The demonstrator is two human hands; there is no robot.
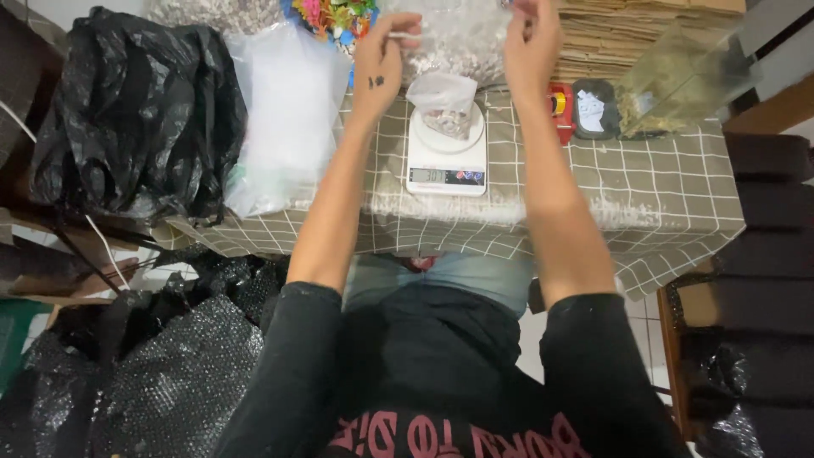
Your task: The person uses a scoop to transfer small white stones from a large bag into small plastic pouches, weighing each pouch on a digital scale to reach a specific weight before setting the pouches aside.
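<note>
Both hands, the left (pixel 383 53) and right (pixel 532 38), pinch the top of a large crinkly clear plastic bag of pale granules (pixel 458 38), seemingly, above a small filled clear pouch (pixel 447 103) on a white digital scale (pixel 446 157) on the grid-patterned olive cloth-covered bench (pixel 661 182).

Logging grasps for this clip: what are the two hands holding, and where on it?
Both the left hand and right hand pinch the upper edge of a large clear plastic bag of pale small pieces, one at each side.
</note>
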